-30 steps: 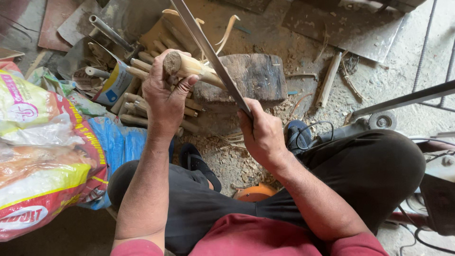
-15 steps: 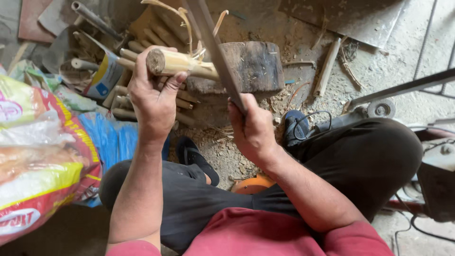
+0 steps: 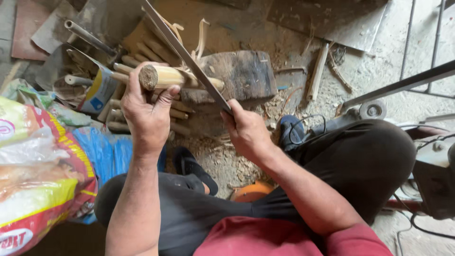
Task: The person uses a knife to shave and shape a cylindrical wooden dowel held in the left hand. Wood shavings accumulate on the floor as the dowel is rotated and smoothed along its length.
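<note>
My left hand (image 3: 147, 111) grips a pale, peeled wooden stick (image 3: 182, 78) near its round cut end, holding it level over a dark wooden chopping block (image 3: 246, 76). My right hand (image 3: 246, 130) is closed around the handle of a long flat blade (image 3: 182, 50). The blade slants up and to the left and crosses over the stick near its far end. Curled wood shavings (image 3: 201, 35) stand up behind the blade. I sit cross-legged in dark trousers (image 3: 350, 166) and a red shirt.
A pile of similar sticks (image 3: 137, 106) lies under and left of my left hand. Printed plastic sacks (image 3: 42, 166) fill the left side. A metal pipe (image 3: 87, 35) lies at top left. A grinder-like machine (image 3: 369, 111) and metal bar (image 3: 403, 85) sit to the right. Chips litter the ground.
The blade has slid further up and left along the stick, and both hands sit slightly lower and nearer in view. The stick stays in my left hand.
</note>
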